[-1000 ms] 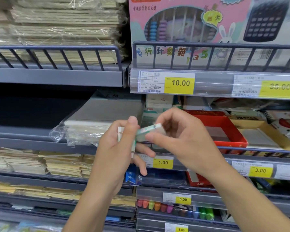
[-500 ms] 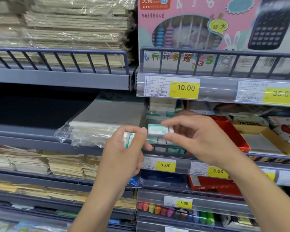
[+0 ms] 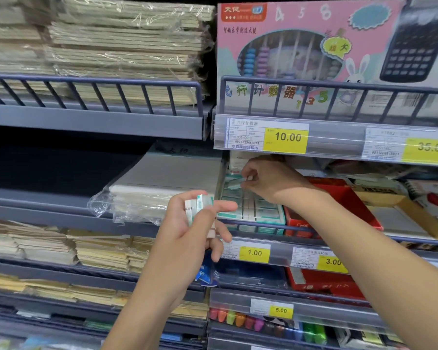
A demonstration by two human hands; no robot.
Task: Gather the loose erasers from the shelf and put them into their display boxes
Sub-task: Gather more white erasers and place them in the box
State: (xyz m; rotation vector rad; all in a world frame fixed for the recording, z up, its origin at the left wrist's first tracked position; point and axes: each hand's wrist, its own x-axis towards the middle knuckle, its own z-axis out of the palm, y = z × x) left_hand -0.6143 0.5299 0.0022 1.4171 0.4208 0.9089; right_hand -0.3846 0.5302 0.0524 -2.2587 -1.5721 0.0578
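Observation:
My left hand (image 3: 191,232) holds a small stack of white-and-teal erasers (image 3: 199,207) upright in front of the shelf rail. My right hand (image 3: 268,180) reaches under the upper shelf and pinches one eraser (image 3: 235,184) between thumb and fingers, just above the teal display box (image 3: 250,213). That box sits on the middle shelf with rows of erasers packed in it. My right forearm crosses in front of the red box.
A red display box (image 3: 339,198) stands right of the teal one, then a yellow-brown box (image 3: 402,205). A plastic-wrapped paper pack (image 3: 157,195) lies to the left. The upper shelf's price rail (image 3: 283,137) hangs low over the erasers; a wire rail (image 3: 263,229) fronts them.
My right hand took one eraser from the left hand's stack and carried it up and back to the teal box. My left hand stayed low with the rest.

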